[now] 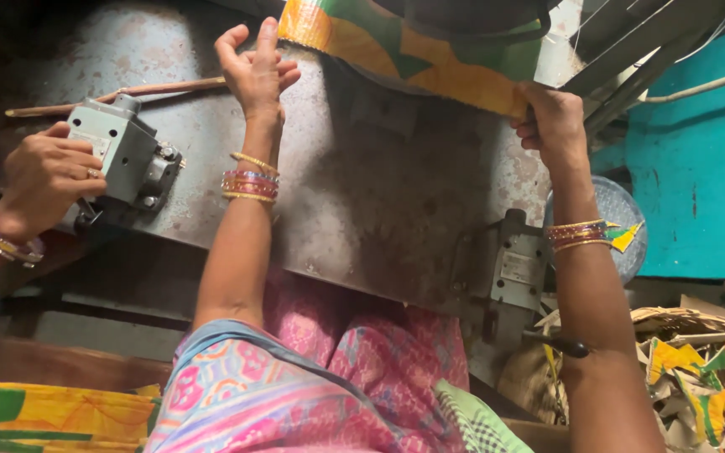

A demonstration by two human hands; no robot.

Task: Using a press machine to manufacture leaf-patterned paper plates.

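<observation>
**Printed sheet being held at the far edge of a worn metal surface, a second person's hand resting on a switch box**

The grey metal surface (362,193) is filling most of the view, its paint wearing away in pale blotches; it is sloping toward the person's lap. Beyond it on the right, a turquoise wall (698,168) is closing in the room, and dark metal bars are crossing the top corner.

The yellow-and-green printed sheet (404,50) is lying across the far edge of the surface. The right hand (551,117) is gripping its right end, fingers clenched around the edge. The left hand (255,71) is touching the sheet's left corner with fingers spread and released, not pinching it.

Judging from this, the sheet could be skewing, since only 1 end is firmly held. A greater risk appears to be the 2 hands sitting close to the machine edge while another person's hand (44,180) is resting on the grey switch box (119,151); an early press might catch fingers.

Smaller things: a second grey box (513,273) is sitting by the right wrist, a thin wooden stick (119,94) is lying behind the left box, and cut scraps (706,377) are piling up in a basket at lower right.
</observation>
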